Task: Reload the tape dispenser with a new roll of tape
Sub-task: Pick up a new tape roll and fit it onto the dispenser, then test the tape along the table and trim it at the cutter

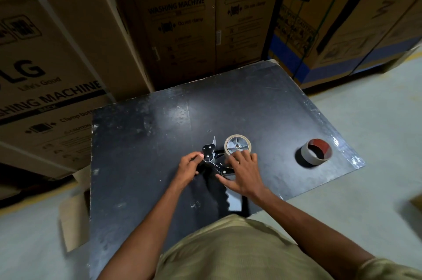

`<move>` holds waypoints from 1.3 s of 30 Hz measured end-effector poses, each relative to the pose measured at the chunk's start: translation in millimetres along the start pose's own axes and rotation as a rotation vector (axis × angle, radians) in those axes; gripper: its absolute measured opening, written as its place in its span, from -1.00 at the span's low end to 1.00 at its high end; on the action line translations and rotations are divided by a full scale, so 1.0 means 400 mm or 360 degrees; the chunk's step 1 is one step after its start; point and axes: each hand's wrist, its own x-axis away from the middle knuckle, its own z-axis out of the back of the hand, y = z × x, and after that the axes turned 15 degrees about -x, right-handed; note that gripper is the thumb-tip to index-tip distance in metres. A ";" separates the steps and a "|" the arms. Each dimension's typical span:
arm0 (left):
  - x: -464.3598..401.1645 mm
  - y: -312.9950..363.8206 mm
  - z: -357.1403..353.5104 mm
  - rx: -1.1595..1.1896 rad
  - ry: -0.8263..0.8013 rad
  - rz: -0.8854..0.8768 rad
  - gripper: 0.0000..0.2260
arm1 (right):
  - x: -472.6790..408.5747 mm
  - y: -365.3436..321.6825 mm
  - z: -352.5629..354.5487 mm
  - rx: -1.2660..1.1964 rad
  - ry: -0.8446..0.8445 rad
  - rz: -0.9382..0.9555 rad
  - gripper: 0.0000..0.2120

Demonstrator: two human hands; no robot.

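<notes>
A hand-held tape dispenser [219, 165] lies flat on the black table [146, 142], its grey ridged handle [234, 201] pointing toward me. A beige tape roll [237, 146] sits on its wheel hub. My right hand [244, 174] rests spread over the dispenser body, fingertips touching the roll's near edge. My left hand [189, 165] pinches a thin clear strip of tape at the black front plate by the cutter. An empty cardboard core [316, 152], grey outside and reddish inside, stands on the table to the right.
Tall cardboard appliance boxes [180, 19] wall in the table's far and left sides. A flattened carton [73, 218] leans by the table's left edge. Pale concrete floor [365, 177] lies to the right.
</notes>
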 end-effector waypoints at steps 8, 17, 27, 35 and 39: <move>-0.009 -0.003 0.001 -0.0009 -0.0071 0.0010 -0.86 | 0.067 -0.042 0.034 -0.0784 0.0092 -0.1068 -0.25; -0.007 -0.003 0.000 0.0003 -0.0040 0.0050 -0.84 | 0.059 -0.030 0.013 -0.2587 -0.0751 -0.2020 -0.57; 0.024 -0.032 0.014 0.0280 0.0226 0.0149 -0.80 | 0.011 -0.052 0.017 -0.3325 -0.0630 -0.2153 -0.96; 0.064 -0.125 0.046 -0.0090 0.0420 -0.0044 -0.85 | -0.098 -0.095 0.037 -0.3171 -0.0341 -0.2059 -0.92; 0.086 -0.118 0.054 -0.0324 0.0450 -0.0142 -0.82 | -0.121 -0.127 0.027 -0.2445 -0.0098 -0.1755 -0.81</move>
